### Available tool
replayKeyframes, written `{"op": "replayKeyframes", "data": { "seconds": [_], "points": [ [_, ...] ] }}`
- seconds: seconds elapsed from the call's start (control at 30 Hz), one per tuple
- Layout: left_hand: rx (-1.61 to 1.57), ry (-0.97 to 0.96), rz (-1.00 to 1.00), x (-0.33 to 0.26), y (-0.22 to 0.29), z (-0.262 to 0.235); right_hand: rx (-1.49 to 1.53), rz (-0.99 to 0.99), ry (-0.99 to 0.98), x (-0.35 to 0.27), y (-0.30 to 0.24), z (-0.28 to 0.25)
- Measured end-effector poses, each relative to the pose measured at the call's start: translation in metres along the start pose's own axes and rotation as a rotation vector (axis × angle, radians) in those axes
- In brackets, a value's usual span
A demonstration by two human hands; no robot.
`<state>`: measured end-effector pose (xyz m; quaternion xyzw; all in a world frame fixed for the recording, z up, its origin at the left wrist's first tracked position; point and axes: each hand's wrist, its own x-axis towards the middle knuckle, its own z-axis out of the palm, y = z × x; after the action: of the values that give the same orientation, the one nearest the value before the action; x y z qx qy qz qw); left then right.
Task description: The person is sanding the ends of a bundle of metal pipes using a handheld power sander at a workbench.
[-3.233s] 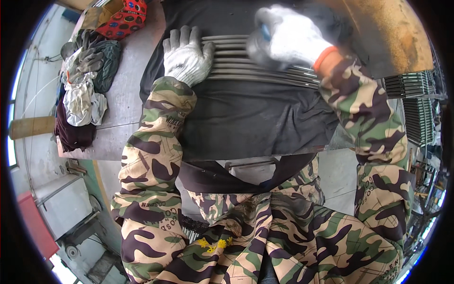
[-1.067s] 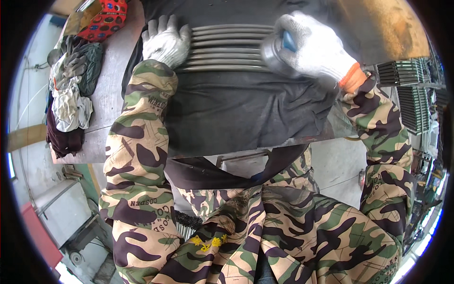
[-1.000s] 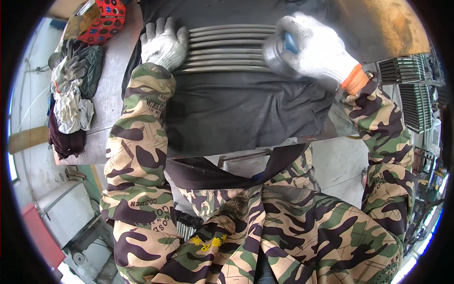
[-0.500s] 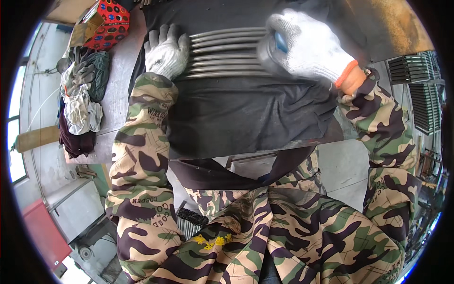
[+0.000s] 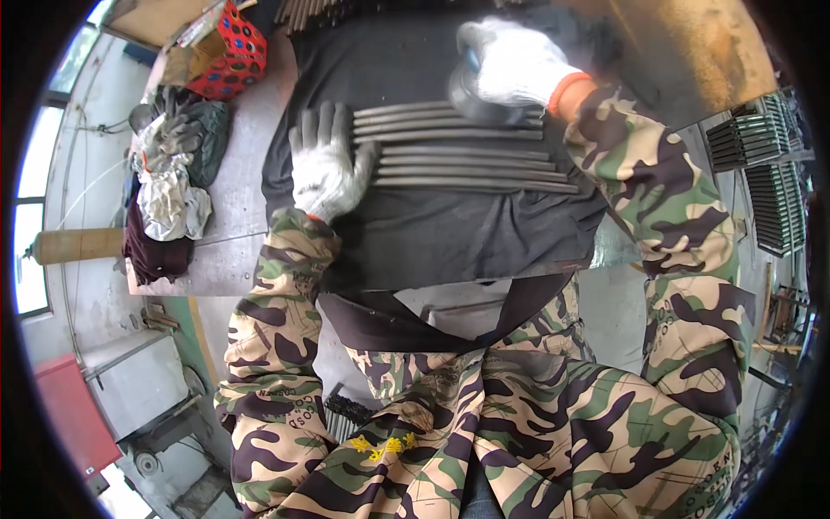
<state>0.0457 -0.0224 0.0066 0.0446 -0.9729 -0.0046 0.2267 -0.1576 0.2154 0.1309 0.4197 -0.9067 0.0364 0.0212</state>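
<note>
Head view: left hand, white knit glove, laid flat with fingers spread, fingertips touching the near ends of the grey metal rods. Rods lying side by side on the dark cloth, running rightward from those fingertips. Right hand, gloved too, fingers curled tight around a round power tool (disc looks blurred, likely spinning) pressed on the far rods, just under its fingers.

Risks, as a judgement: rods unclamped, so disc could kick one loose and roll it into the left fingertips. Glove knit or cloth could snag if disc drifts off the rods. Rag pile well left of both hands, no concern.
</note>
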Motion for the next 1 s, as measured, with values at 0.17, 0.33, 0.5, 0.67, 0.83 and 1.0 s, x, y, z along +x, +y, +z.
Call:
{"op": "replayKeyframes", "data": {
  "seconds": [0.17, 0.33, 0.5, 0.67, 0.83, 1.0],
  "points": [
    [-0.159, -0.458, -0.223, 0.014, 0.025, -0.053, 0.117, 0.063, 0.060, -0.030, 0.035, -0.009],
    [-0.156, -0.298, 0.125, 0.013, 0.045, -0.026, 0.154, 0.247, 0.043, -0.081, 0.074, -0.050],
    [-0.239, -0.348, 0.235, 0.042, 0.059, -0.027, 0.084, 0.344, -0.076, -0.117, 0.094, -0.054],
    [-0.302, -0.239, 0.236, 0.041, 0.055, -0.020, 0.043, 0.260, -0.065, -0.137, 0.129, -0.031],
    [-0.239, -0.227, 0.145, 0.040, 0.057, -0.020, 0.017, 0.265, -0.127, -0.141, 0.132, -0.026],
    [-0.235, -0.223, 0.097, 0.039, 0.056, -0.015, 0.009, 0.390, -0.117, -0.140, 0.143, -0.027]
  ]
}}
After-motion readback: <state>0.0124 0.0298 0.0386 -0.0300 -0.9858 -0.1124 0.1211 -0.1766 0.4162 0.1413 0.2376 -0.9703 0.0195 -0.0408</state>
